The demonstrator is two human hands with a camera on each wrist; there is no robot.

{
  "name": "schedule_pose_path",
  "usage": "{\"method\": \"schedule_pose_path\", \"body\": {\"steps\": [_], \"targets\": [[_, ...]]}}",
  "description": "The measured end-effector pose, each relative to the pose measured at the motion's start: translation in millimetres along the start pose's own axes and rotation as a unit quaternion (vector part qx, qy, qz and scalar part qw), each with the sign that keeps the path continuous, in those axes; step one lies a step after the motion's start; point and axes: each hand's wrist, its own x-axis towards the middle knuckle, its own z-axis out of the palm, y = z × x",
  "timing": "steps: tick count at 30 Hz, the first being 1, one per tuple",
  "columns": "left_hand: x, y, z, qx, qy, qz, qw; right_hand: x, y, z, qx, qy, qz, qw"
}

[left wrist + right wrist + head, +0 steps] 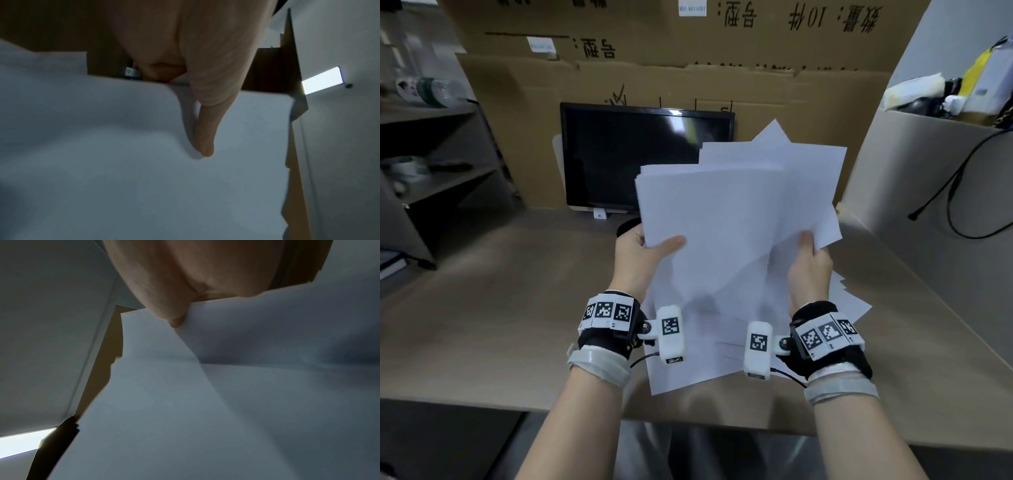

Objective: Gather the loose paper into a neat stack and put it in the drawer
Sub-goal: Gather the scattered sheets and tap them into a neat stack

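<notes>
Uneven sheaf of white paper sheets (pixel 736 219) (corners fanned) upright between gripping left hand (pixel 635 255) and right hand (pixel 810 270), above beige desk (pixel 500 308).

paper (pixel 739 212): white sheets | fanned, uneven bundle | tilted up above desk | more sheets flat beneath

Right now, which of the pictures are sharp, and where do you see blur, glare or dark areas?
Head view: bright, edges bent by the wide lens, lower part of the paper smeared, faint glare on the monitor. Left wrist view: dim, thumb soft. Right wrist view: dim and soft, one bright strip at the lower left.
</notes>
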Motion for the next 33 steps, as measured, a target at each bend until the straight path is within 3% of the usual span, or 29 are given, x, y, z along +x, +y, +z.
{"method": "schedule_pose_path", "body": {"steps": [3, 8, 15, 22, 25, 30, 33], "targets": [[3.4, 8.3, -0.8, 0.060, -0.049, 0.039, 0.996, 1.6, -1.8, -0.2, 0.004, 0.010, -0.019, 1.000], [14.2, 16.1, -0.8, 0.109, -0.051, 0.053, 0.991, 2.9, -5.5, 5.8, -0.012, -0.013, -0.046, 0.999], [9.9, 10.3, 7.3, 0.037, -0.026, 0.026, 0.999, 1.5, -8.4, 14.4, -0.006, -0.065, -0.053, 0.996], [12.1, 4.3, 9.4, -0.042, 0.023, 0.018, 0.999, 7.0, 10.0, 11.1, -0.074, -0.062, -0.068, 0.993], [12.7, -0.7, 9.2, -0.042, 0.016, 0.022, 0.999, 9.3, 17.0, 13.6, -0.075, -0.067, -0.033, 0.994], [10.8, -5.0, 4.0, 0.022, -0.036, -0.005, 0.999, 9.2, 22.9, 18.0, -0.047, -0.069, 0.104, 0.991], [5.2, -16.0, 2.1, 0.026, -0.034, -0.037, 0.998, 5.6, 24.9, 23.7, -0.022, -0.066, 0.168, 0.983]]}}
